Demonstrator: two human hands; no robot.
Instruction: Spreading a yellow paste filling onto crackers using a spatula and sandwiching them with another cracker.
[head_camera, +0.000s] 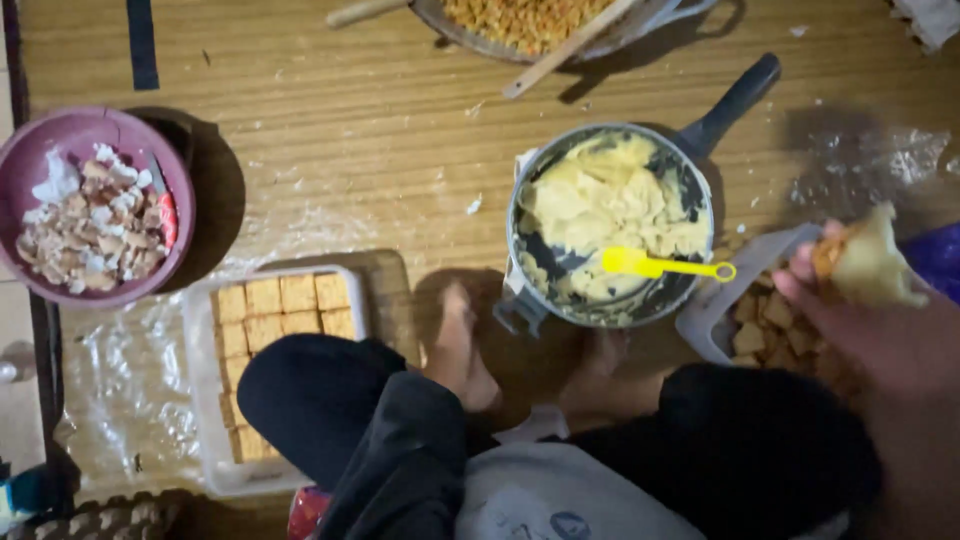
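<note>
Wooden floor (330, 130), hands: right (850, 290) grips pastry (875, 262)

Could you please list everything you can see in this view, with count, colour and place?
pot: one, grey, dark handle, centre, holds pale yellow dough
spoon: one, yellow, resting in the pot
tray: one, white, lower left, rows of tan filled squares
bowl: one, maroon, left, brown and white scraps
container: one, clear, right, tan pieces inside
pan: one, top edge, orange filling, wooden utensils
piece of dough: one, yellowish, held at right
right hand: holds the piece of dough
left hand: not in view
feet: two, bare, below the pot
</note>
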